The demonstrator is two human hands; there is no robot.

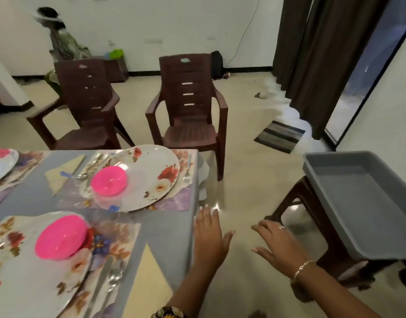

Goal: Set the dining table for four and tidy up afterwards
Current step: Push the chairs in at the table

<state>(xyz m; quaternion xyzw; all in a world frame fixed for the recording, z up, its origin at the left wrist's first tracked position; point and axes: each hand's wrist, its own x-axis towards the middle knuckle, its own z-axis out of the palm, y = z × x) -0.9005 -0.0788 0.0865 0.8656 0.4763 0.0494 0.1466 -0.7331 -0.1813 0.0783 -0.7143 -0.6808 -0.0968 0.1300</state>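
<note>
1. Grip slack on both sides: the left hand [209, 235] and the right hand [277, 244] hover backs-up with fingers straight and spread, holding nothing, above the floor between the surface [174, 237] and a grey tub [362, 203].
2. The left hand is just beside the cloth-draped edge of the surface. The right hand, wearing a ring and a bracelet, is near the brown stool [312, 214] that carries the tub.
3. Left of the left hand lies the near plate [36, 271] with a pink bowl [62, 236] on it. A blurred knife [101, 285] lies along its right rim, long axis running near to far.
4. A cream napkin [149, 278], folded to a triangle, sits between the knife and the surface's edge, tip pointing away from the person.
5. Further back, the far plate [151, 177] holds a second pink bowl [109, 181] on its left part.
6. A fork [187, 168] lies just right of the far plate on a placemat, handle toward two brown chairs [188, 106], tines toward the person.
</note>
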